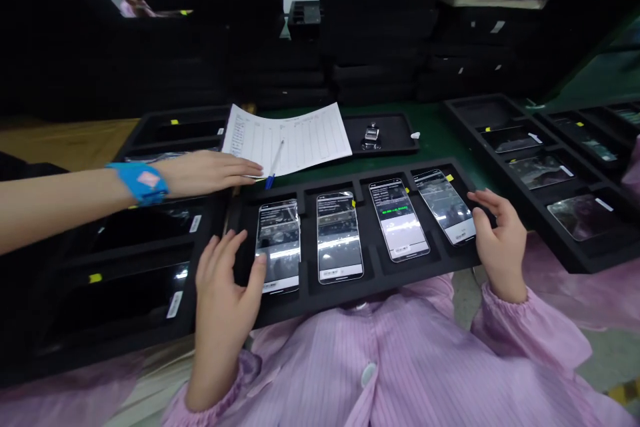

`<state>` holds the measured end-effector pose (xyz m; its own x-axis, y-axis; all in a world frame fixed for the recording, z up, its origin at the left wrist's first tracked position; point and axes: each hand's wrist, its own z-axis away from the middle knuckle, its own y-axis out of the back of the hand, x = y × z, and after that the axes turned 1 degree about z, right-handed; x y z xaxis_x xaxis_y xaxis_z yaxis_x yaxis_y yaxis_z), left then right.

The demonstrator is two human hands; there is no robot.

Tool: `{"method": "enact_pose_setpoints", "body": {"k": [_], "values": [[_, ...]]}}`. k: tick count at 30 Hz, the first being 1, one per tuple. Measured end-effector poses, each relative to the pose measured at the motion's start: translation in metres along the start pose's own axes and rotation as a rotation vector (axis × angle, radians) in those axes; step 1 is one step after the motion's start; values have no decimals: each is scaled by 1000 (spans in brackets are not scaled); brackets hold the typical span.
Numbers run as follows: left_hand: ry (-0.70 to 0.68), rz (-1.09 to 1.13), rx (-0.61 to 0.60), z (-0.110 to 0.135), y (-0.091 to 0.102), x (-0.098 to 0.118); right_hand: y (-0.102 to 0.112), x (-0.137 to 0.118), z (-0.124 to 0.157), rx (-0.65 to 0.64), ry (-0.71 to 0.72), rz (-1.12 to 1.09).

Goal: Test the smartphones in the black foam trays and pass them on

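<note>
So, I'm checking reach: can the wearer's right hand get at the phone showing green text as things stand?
Probably yes. The right hand is at the right end of the tray. The end phone lies between, but nothing appears to cover the phone showing green text.

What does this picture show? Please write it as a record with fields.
Tray: black, four lit phones in a row
Left hand: at tray's left end, by leftmost phone
Right hand: at tray's right end, by rightmost phone
Green text: on third phone from left
Behind tray: paper sheet, blue pen partly over it
Co-worker's hand: near the sheet; blue wristband
</note>
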<state>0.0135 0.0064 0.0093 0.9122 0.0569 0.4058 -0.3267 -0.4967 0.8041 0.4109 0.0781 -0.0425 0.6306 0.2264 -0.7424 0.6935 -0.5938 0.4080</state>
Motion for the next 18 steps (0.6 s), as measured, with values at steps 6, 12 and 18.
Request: {"method": "enact_pose_setpoints", "body": {"k": [6,12,18], "values": [[6,-16,-18,2,1,4,0,-2,1,-11,56,82],[47,-69,-52,1,-1,9,-1,-5,3,8,84,118],[66,-131,-90,-3,-4,9,-1,-1,3,13,68,107]]}}
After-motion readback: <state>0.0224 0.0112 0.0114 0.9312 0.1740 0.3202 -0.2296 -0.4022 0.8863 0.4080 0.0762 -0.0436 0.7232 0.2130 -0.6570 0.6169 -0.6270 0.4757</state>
